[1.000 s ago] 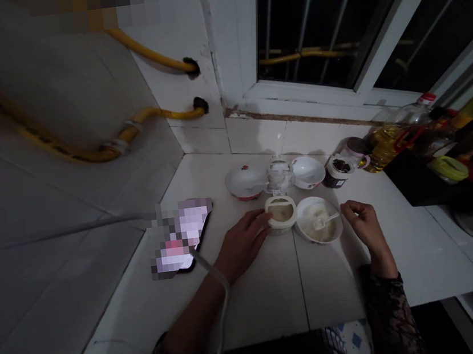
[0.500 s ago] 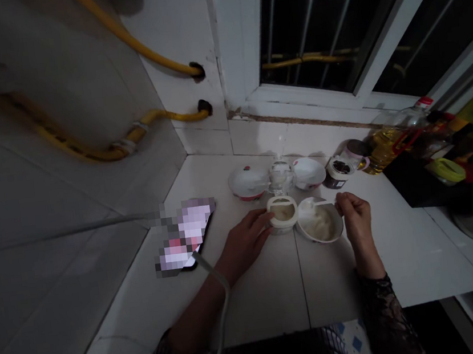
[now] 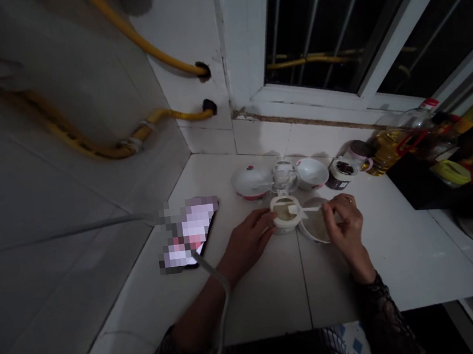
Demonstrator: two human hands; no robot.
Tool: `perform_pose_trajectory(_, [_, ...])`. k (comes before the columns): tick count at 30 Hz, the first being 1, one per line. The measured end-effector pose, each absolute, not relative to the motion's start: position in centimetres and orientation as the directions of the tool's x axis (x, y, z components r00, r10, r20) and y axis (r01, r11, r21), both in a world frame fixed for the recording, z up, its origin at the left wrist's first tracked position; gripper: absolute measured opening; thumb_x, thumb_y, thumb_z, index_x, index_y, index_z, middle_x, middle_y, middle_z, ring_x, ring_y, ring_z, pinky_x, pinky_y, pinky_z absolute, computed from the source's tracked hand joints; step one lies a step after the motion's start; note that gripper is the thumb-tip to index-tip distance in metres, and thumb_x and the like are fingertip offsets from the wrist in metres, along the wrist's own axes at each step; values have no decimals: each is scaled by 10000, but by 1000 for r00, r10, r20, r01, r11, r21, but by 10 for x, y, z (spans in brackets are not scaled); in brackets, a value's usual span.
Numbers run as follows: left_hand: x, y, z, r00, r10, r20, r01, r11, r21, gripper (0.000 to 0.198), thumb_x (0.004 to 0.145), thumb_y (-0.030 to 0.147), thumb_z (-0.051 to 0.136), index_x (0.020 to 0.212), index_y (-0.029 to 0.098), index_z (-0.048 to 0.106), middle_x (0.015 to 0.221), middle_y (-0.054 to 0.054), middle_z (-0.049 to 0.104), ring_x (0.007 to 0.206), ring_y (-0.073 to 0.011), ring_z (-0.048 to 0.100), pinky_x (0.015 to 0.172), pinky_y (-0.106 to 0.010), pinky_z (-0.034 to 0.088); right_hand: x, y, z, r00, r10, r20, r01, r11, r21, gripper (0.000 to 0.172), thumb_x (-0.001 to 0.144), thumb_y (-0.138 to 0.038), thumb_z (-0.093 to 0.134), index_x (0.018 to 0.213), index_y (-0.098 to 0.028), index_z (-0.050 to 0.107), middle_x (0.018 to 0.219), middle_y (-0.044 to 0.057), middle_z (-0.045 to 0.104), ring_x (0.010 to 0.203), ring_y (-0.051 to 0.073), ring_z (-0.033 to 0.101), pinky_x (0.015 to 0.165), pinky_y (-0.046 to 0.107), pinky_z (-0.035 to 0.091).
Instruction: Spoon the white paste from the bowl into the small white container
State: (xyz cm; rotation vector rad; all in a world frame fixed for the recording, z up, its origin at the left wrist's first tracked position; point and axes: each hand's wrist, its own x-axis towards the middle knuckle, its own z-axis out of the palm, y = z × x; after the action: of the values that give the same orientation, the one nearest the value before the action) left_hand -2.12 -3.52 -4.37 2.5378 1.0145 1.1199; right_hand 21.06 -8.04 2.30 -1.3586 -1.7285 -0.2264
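Observation:
My left hand [image 3: 250, 237] steadies a small clear jar [image 3: 287, 225] with a wide cream rim, its fingers on the jar's left side. A clear lid [image 3: 285, 177] stands flipped back behind the jar. Pinched in my right hand [image 3: 346, 224] is a small white spoon [image 3: 307, 209], pointing left. The spoon's head is over the jar's opening; I cannot tell whether it touches what is inside. Below the spoon's handle sits a white bowl [image 3: 316, 229] holding pale powder, its right side hidden behind my right hand.
Behind are two white bowls, a left bowl [image 3: 251, 182] and a right bowl [image 3: 311, 172]. A jar of dark contents [image 3: 341, 171] and an oil bottle [image 3: 386, 147] stand further right. A lit phone [image 3: 196, 233] lies left. A grey cable [image 3: 214, 274] crosses my left forearm.
My right hand has moved left with the spoon, from above the bowl of powder to the jar. My left hand stays on the jar. The view has shifted slightly.

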Motion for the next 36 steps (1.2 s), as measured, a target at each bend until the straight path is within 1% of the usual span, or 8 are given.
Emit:
perform_pose_trajectory(3, [-21,-36,-42,483,656,580,511,-749,421,263,975,266,462,1214,209,555,1176,-98,627,1046,-185,660,828,-299,573,233,-81,17,275,694,666,789,234,-569,335,906,-382,493,611,-224,487,604,9,544,643,165,501,659,307,391])
perform_pose_trajectory(5, [-21,-36,-41,478,652,589,513,-751,415,260,975,267,463,1210,207,557,1167,-97,630,1038,-184,662,820,-292,572,249,-82,14,358,733,579,754,139,-642,358,887,-429,498,596,-221,489,591,6,528,638,165,491,595,284,366])
perform_pose_trajectory(8, [-21,-36,-42,479,645,596,513,-756,406,258,973,263,470,1210,209,558,1159,-93,632,1035,-187,662,821,-294,571,268,-83,12,275,837,473,798,76,-598,361,871,-420,502,575,-214,505,553,-5,513,613,157,480,594,277,353])
perform_pose_trajectory(13, [-21,-35,-43,484,651,585,508,-753,418,265,972,260,468,1220,216,551,1174,-98,626,1047,-190,660,839,-311,572,270,-83,13,22,900,435,888,183,-422,322,854,-319,498,550,-215,490,514,-19,510,555,138,458,708,307,375])
perform_pose_trajectory(17, [-21,-35,-43,484,647,589,502,-756,419,277,975,267,454,1231,217,547,1170,-102,630,1058,-199,659,838,-321,577,257,-82,13,-71,919,388,854,257,-452,320,857,-291,491,546,-217,482,529,-17,542,560,138,479,754,317,389])
perform_pose_trajectory(22, [-22,-35,-42,486,664,568,524,-742,419,269,978,286,450,1217,226,557,1174,-93,628,1047,-194,666,839,-312,577,256,-83,10,-9,931,364,830,210,-516,376,866,-334,485,512,-217,437,505,-16,501,597,149,479,771,321,396])
perform_pose_trajectory(29, [-22,-36,-41,482,650,587,509,-753,416,274,971,263,462,1226,222,553,1170,-97,632,1048,-197,663,827,-314,579,263,-84,13,244,926,288,700,37,-714,413,838,-441,468,507,-211,378,503,-40,329,525,107,332,526,253,288])
perform_pose_trajectory(36, [-22,-36,-43,484,664,570,518,-742,425,283,975,285,451,1231,229,556,1175,-95,629,1038,-194,668,824,-313,578,264,-83,11,328,914,237,626,-23,-780,399,795,-463,504,511,-204,400,500,-49,300,503,91,303,479,235,256])
